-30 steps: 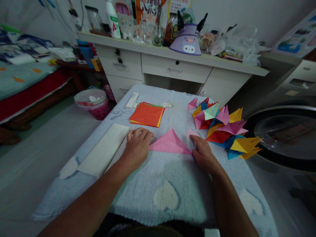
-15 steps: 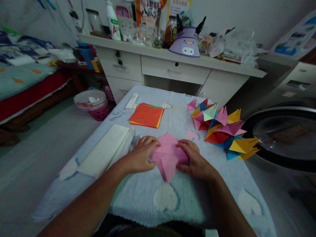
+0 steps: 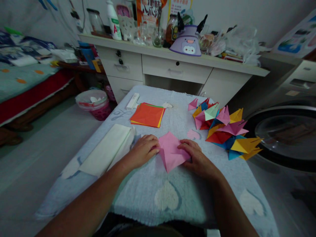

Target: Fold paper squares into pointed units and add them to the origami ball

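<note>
A pink sheet of origami paper [image 3: 172, 152], creased and partly bent up, is between my two hands over the cloth-covered table. My left hand [image 3: 146, 149] pinches its left corner between thumb and fingers. On the right side, my right hand [image 3: 195, 154] grips the paper's edge, fingers on top and the thumb mostly hidden. Beyond my left hand lies a stack of square paper [image 3: 147, 115], orange on top with yellow and green edges showing. To the right sit several folded paper cranes [image 3: 223, 128] in pink, yellow, red and blue, bunched together.
A folded white cloth or paper bundle [image 3: 107, 149] lies left of my hands, and a small white box [image 3: 133, 101] is at the far left edge. Behind the table stands a cluttered white desk [image 3: 158, 65]. A pink bin [image 3: 100, 110] is on the floor.
The pink paper's left corner has gone from lying under my left fingers to being pinched. Its near point has risen away from me, and the sheet looks more bent.
</note>
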`<action>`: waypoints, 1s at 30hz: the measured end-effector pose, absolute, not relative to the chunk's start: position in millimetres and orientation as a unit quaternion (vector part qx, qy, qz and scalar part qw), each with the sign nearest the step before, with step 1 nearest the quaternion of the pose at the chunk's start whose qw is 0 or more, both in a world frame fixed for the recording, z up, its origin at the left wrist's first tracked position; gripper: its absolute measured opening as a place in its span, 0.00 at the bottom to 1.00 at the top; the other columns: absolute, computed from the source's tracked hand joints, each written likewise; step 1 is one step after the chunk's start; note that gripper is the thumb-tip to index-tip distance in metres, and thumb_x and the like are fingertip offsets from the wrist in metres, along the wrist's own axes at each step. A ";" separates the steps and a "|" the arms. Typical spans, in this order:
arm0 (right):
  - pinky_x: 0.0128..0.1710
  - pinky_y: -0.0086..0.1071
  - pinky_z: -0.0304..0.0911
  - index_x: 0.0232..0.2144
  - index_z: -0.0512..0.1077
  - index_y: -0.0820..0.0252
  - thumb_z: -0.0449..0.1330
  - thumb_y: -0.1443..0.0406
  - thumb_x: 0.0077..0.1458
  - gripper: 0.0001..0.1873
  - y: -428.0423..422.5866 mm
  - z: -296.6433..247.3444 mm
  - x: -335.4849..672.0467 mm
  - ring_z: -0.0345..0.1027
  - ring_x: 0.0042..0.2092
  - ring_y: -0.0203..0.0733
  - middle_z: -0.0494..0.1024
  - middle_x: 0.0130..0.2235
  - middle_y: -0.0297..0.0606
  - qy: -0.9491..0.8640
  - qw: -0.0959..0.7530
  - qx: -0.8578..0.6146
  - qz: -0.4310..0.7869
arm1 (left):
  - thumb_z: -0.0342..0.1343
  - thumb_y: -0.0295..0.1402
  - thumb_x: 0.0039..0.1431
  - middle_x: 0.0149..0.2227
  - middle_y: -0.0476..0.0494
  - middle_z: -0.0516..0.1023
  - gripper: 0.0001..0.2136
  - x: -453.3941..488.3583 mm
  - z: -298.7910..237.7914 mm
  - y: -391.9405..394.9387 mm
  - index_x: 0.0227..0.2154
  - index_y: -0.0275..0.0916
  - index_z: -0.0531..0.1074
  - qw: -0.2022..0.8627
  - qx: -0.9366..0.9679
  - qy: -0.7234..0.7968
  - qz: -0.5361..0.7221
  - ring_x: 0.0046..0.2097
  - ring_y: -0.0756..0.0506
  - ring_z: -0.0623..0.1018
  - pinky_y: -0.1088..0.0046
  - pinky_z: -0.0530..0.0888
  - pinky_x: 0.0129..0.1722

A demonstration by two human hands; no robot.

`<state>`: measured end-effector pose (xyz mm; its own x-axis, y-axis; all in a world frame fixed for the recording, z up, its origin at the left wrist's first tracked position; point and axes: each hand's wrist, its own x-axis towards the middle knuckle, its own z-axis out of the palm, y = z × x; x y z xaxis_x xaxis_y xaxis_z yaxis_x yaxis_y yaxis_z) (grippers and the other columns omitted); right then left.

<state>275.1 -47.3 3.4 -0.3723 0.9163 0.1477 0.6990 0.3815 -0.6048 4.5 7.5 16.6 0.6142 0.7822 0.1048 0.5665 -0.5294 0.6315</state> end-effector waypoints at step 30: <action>0.37 0.40 0.66 0.50 0.65 0.55 0.64 0.61 0.49 0.26 -41.0 5.6 264.2 0.69 0.38 0.46 0.74 0.39 0.40 -0.590 0.463 -0.620 0.231 | 0.54 0.29 0.58 0.35 0.49 0.74 0.19 4.5 14.8 3.8 0.53 0.41 0.67 0.529 0.661 0.398 0.352 0.32 0.50 0.73 0.76 0.68 0.33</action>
